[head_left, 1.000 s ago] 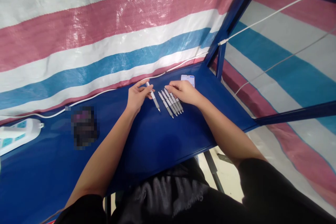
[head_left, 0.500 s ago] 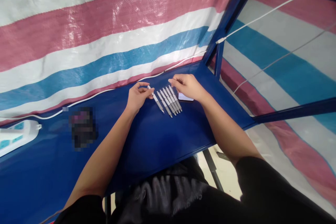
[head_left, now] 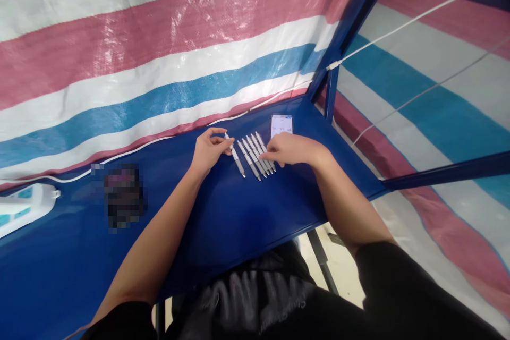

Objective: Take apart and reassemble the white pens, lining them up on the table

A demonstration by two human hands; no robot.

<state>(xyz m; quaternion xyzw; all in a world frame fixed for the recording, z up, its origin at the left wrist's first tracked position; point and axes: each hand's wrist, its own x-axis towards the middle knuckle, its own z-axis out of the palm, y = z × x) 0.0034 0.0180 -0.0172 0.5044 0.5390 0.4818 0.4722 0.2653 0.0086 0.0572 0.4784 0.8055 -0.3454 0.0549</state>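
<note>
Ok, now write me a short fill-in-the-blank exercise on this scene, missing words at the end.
1. The left hand pinches one ____ by its far end, beside a row of more like it.
2. The right hand partly hides a ____ with a lit screen.
3. The table is coloured ____.
4. The sheet behind the table is not plain but ____.

Missing words: pen; phone; blue; striped.
</note>
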